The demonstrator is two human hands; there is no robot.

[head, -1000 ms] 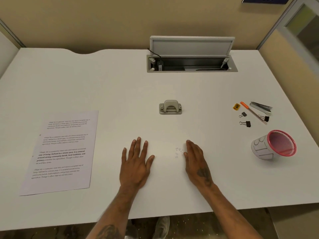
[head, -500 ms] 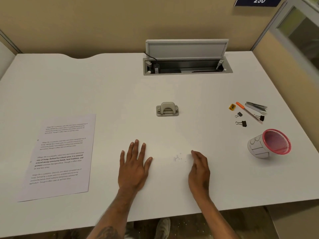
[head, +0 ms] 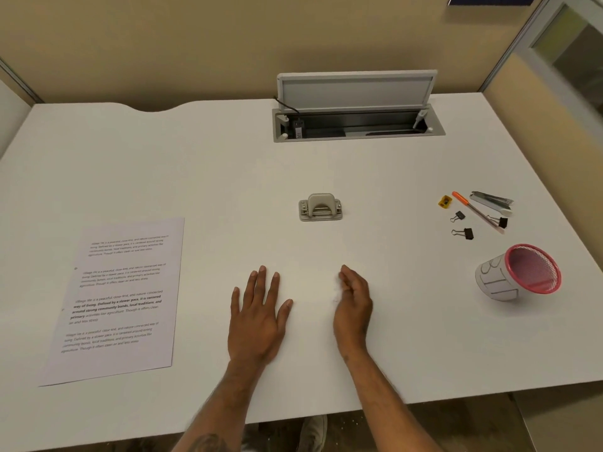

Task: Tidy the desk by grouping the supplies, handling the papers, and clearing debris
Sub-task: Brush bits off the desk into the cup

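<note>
My left hand (head: 257, 318) lies flat on the white desk (head: 195, 177), palm down, fingers spread. My right hand (head: 354, 308) stands on its edge beside it, fingers curled a little, against tiny white paper bits (head: 336, 293). A printed sheet (head: 120, 295) lies at the left. A grey hole punch (head: 320, 207) sits beyond my hands. At the right are a yellow sharpener (head: 444, 201), an orange-capped pen (head: 478, 212), a metal staple remover (head: 491, 200), three black binder clips (head: 464, 233) and a tipped pink mesh cup (head: 518, 272).
An open cable tray with a raised lid (head: 357, 106) is set into the desk at the back. Tan partition walls enclose the desk at the back and right. The desk's front edge runs just below my wrists.
My right hand has turned from flat onto its edge and slid left against the paper bits. My left hand has stayed flat in place.
</note>
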